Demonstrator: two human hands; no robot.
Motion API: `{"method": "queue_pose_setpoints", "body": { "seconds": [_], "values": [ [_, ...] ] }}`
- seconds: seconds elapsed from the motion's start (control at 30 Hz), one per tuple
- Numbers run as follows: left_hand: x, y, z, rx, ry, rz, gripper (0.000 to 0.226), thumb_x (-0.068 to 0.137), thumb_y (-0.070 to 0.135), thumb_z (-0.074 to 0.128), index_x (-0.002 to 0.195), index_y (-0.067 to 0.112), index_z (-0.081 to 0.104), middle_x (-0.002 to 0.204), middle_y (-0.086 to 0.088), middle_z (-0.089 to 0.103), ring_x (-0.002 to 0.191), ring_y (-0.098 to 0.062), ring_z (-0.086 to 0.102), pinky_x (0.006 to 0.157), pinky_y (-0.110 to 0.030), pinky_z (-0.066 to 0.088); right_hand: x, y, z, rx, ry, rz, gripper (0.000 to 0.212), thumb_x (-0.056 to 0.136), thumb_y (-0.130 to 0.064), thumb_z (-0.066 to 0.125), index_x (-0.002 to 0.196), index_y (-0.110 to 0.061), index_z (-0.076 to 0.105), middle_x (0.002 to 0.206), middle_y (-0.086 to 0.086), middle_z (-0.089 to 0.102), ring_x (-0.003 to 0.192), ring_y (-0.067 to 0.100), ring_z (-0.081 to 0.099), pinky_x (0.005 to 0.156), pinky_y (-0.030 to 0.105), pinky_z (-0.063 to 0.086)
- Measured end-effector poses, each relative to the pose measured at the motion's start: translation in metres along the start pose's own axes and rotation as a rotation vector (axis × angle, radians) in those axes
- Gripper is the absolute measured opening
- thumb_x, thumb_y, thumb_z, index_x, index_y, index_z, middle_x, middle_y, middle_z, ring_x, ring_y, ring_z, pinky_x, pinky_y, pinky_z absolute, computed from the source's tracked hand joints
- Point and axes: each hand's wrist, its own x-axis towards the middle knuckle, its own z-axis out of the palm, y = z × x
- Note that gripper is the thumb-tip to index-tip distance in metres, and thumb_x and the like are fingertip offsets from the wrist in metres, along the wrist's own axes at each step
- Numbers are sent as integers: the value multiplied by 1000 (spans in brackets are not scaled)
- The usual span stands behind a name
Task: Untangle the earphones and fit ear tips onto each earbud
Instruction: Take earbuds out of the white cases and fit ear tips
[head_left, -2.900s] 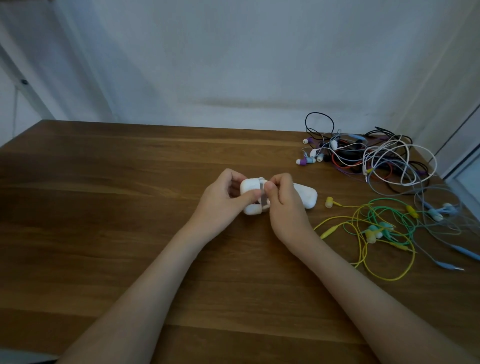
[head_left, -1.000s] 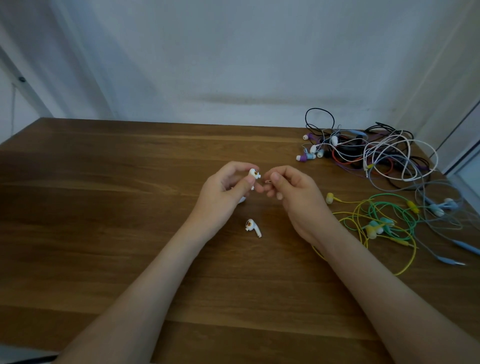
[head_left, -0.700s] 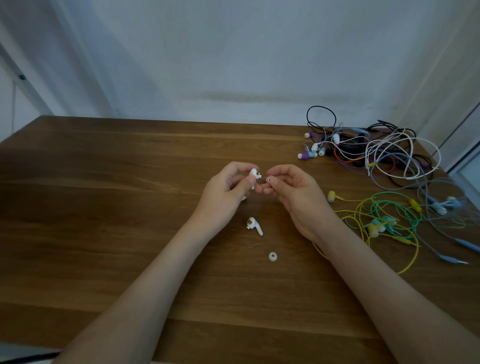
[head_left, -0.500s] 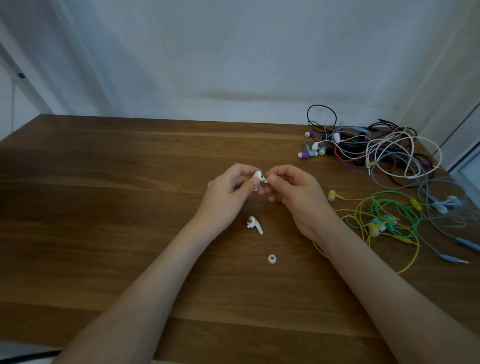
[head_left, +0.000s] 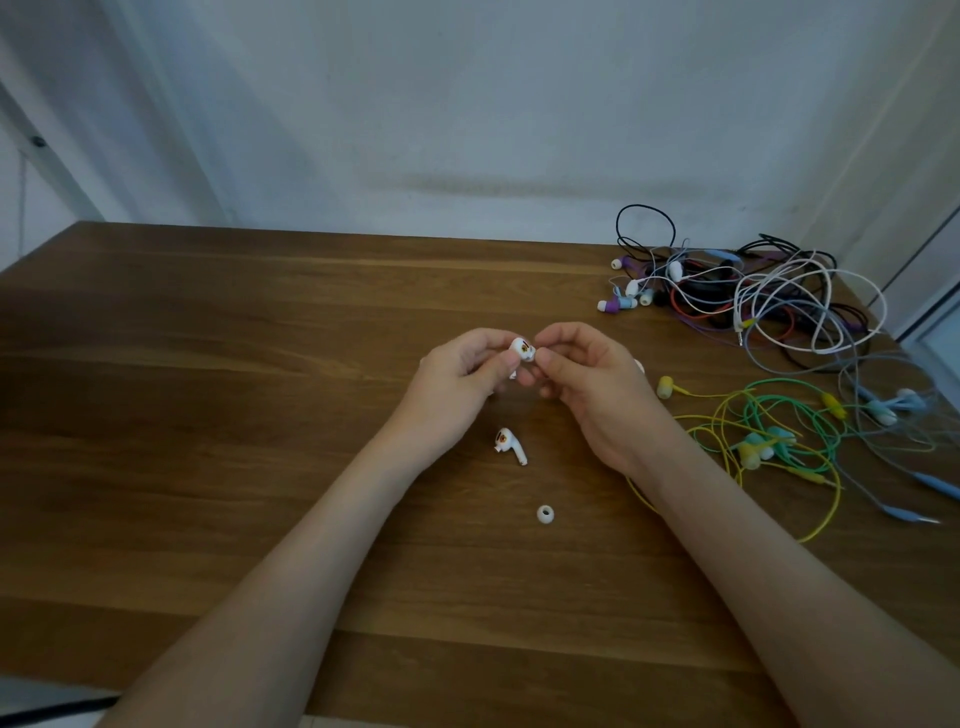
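My left hand (head_left: 457, 387) pinches a white wireless earbud (head_left: 521, 349) above the middle of the wooden table (head_left: 208, 389). My right hand (head_left: 587, 382) has its thumb and forefinger pinched right against that earbud's head; the ear tip seen in them earlier is hidden by the fingertips. A second white earbud (head_left: 510, 445) lies on the table just below my hands. A loose white ear tip (head_left: 545, 514) lies a little nearer to me.
A tangle of white, black, purple and red wired earphones (head_left: 748, 296) sits at the back right. Yellow and green wired earphones (head_left: 763, 436) sprawl right of my right wrist, pale blue ones (head_left: 893, 410) beyond. A white case edge (head_left: 638, 367) peeks behind my right hand.
The white case held earlier has been put down. My hands took up an earbud and an ear tip and have drawn together until the right fingertips meet the earbud.
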Motion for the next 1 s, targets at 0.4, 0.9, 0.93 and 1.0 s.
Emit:
{"method": "queue_pose_setpoints", "body": {
  "seconds": [0.4,0.9,0.93,1.0],
  "values": [
    [-1,8,-2,-136,-3,-5,17,97,17,52,109,19,65,75,11,70,70,4,60,71,-14,47,3,1,1,84,78,13,21,89,4,56,94,-15,49,83,5,64,72,14,58,62,26,45],
    [-1,7,-1,-3,-5,-24,11,96,22,55,100,21,65,71,12,69,68,4,58,74,-23,43,0,0,1,183,48,28,28,87,10,54,93,-13,38,79,8,61,70,14,57,66,25,49],
    [-1,7,-2,5,-6,-17,10,96,22,55,98,22,65,72,12,70,70,4,58,75,-24,43,0,1,2,185,56,24,29,87,10,54,94,-13,38,77,6,61,69,14,58,66,25,49],
    [-2,6,-2,9,-2,-3,10,96,22,55,96,22,64,75,11,71,74,1,61,76,-27,45,0,0,4,172,79,6,29,87,10,55,95,-13,38,72,4,63,68,13,59,66,25,49]
  ]
}}
